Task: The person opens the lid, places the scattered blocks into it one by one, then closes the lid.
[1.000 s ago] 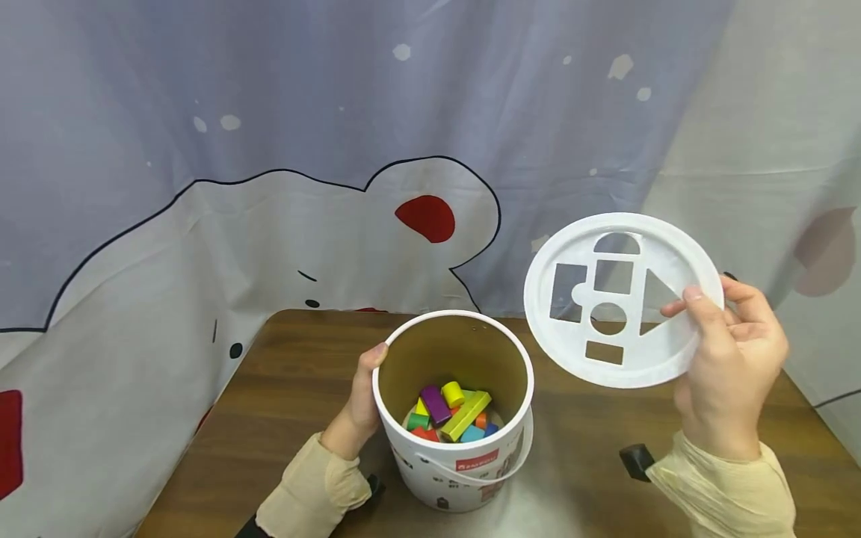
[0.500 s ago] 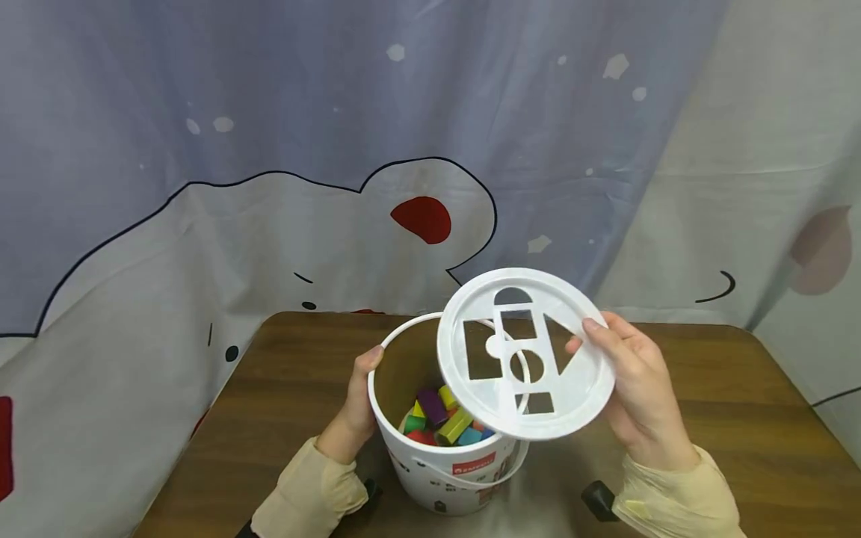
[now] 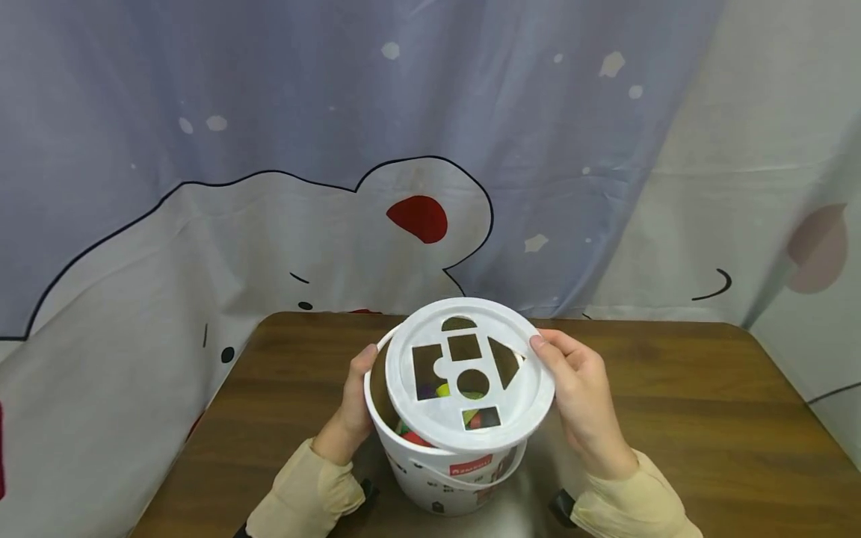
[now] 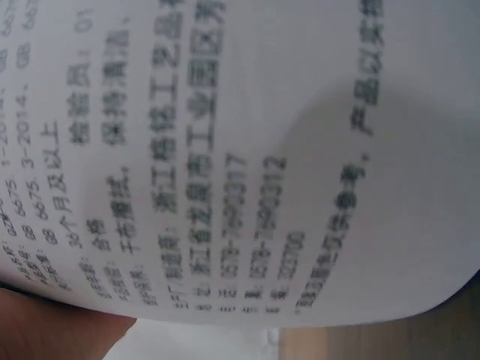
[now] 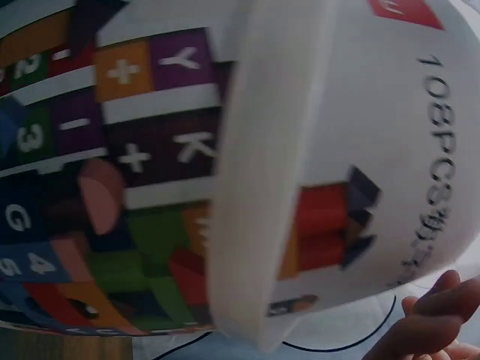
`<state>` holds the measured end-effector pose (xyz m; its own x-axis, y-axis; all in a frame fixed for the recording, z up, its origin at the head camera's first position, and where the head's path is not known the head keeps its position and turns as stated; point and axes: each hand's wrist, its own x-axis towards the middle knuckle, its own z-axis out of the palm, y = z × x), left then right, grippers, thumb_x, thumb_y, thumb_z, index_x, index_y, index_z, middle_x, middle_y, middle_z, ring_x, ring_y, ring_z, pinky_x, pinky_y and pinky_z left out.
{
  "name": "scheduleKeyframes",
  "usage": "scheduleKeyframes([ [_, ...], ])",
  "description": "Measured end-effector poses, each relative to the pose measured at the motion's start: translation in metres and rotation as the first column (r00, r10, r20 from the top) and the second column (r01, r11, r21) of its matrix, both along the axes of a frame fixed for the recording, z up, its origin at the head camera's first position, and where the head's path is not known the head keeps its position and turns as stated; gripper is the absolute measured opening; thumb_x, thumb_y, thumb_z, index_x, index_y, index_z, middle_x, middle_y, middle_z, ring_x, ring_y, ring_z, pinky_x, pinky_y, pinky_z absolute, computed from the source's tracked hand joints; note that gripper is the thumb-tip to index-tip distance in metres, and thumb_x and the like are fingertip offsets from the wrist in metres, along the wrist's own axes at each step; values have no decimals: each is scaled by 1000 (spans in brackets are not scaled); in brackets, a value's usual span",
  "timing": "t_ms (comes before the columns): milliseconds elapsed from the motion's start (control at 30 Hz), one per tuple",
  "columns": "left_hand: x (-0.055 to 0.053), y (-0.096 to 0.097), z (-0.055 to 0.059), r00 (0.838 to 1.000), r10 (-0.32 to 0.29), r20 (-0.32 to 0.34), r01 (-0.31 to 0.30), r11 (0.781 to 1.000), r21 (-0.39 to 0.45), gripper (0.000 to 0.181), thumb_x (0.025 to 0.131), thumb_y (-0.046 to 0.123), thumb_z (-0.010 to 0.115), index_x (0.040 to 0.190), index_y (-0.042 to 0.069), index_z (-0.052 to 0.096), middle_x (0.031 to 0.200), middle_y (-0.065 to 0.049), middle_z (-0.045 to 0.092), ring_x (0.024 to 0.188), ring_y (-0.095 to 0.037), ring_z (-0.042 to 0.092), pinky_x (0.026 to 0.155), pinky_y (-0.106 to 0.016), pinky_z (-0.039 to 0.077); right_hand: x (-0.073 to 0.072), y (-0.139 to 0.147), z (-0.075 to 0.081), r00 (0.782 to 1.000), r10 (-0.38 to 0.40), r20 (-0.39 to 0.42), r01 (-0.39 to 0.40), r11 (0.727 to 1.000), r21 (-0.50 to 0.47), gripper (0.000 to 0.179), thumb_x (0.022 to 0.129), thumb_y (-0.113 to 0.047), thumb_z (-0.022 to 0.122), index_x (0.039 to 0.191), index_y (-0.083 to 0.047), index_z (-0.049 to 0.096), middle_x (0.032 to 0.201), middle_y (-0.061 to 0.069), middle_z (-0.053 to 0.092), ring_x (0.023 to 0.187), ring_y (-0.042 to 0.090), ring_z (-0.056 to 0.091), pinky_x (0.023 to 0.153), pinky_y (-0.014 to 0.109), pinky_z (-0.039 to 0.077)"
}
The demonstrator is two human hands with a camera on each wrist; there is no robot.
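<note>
A white bucket with printed sides stands on the wooden table, its carry handle hanging down at the front. My left hand grips the bucket's left rim, thumb on top. Between the thumb and fingers of my right hand is the right edge of a round white lid with cut-out shapes. The lid lies tilted over the bucket's mouth, shifted right, so a gap shows at the left. Coloured blocks show through the gap and cut-outs. In the right wrist view, fingers appear below the bucket's printed wall.
The wooden table reaches out on both sides of the bucket. Behind it hangs a curtain with a cartoon print, close to the table's far edge. Dark wrist-camera mounts sit by the sleeves.
My right hand has brought the lid left and down from beside the bucket to over its mouth, covering most of the blocks. My left hand keeps its grip on the rim.
</note>
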<state>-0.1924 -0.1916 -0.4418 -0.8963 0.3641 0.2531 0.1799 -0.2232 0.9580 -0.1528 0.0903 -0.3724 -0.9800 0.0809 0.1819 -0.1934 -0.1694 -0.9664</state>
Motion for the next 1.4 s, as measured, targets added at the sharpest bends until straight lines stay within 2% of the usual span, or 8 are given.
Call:
scheduleKeyframes([
  [233, 0, 5, 15, 991, -8, -131, 15, 998, 56, 72, 103, 67, 16, 144, 20, 52, 137, 8, 60, 130, -10, 54, 112, -26, 42, 3, -8, -6, 991, -64, -114, 91, 966, 242, 26, 104, -13, 60, 123, 3, 69, 84, -1, 72, 64, 8, 65, 57, 23, 55],
  [433, -1, 1, 30, 967, 4, -253, 19, 996, 91, 68, 106, 48, 25, 153, 0, 40, 148, -3, 57, 135, -16, 54, 113, -30, 44, 2, -11, -11, 926, -84, -368, 265, 839, 475, 36, 99, -11, 66, 135, -11, 65, 101, 4, 65, 80, 10, 60, 68, 19, 47],
  [500, 1, -2, 37, 945, 56, -322, -39, 998, 57, 67, 105, 42, 29, 154, -4, 37, 152, -7, 54, 139, -20, 53, 114, -31, 43, 4, -12, -10, 892, -35, -450, 288, 812, 508, 46, 97, -11, 65, 143, -12, 60, 122, 5, 64, 102, 15, 63, 85, 19, 48],
  [600, 6, -8, 49, 879, 149, -453, -185, 982, -35, 66, 102, 39, 37, 152, -4, 42, 155, -13, 51, 140, -28, 50, 115, -32, 41, 7, -12, -10, 840, 68, -539, 294, 776, 557, 64, 92, -16, 67, 154, -11, 49, 150, 9, 54, 135, 24, 53, 112, 24, 39],
  [767, 16, -15, 65, 765, 149, -626, -377, 892, -249, 63, 93, 28, 52, 153, 9, 49, 156, -8, 52, 142, -28, 47, 118, -34, 34, 12, -14, -10, 810, 197, -553, 273, 708, 652, 83, 90, -35, 70, 161, -11, 35, 166, 13, 37, 153, 31, 37, 126, 26, 21],
  [967, 25, -14, 72, 767, 61, -639, -443, 771, -458, 74, 88, 23, 64, 158, 22, 42, 163, 4, 44, 148, -18, 42, 119, -49, 38, 15, -13, -10, 837, 223, -500, 242, 669, 703, 88, 87, -37, 72, 162, -14, 32, 169, 9, 33, 155, 29, 34, 127, 31, 24],
  [1200, 27, -17, 71, 775, 44, -630, -477, 695, -538, 77, 90, 34, 63, 161, 31, 35, 164, 8, 40, 149, -17, 42, 114, -59, 37, 15, -13, -9, 838, 231, -495, 250, 644, 723, 89, 87, -39, 74, 162, -15, 33, 168, 6, 35, 152, 27, 39, 124, 34, 31],
  [1400, 28, -21, 71, 752, -2, -659, -526, 602, -601, 80, 89, 44, 65, 162, 26, 35, 163, 7, 42, 145, -16, 47, 105, -53, 44, 14, -11, -11, 842, 227, -489, 254, 633, 732, 90, 85, -39, 75, 162, -17, 34, 167, 3, 36, 149, 24, 44, 118, 41, 40],
])
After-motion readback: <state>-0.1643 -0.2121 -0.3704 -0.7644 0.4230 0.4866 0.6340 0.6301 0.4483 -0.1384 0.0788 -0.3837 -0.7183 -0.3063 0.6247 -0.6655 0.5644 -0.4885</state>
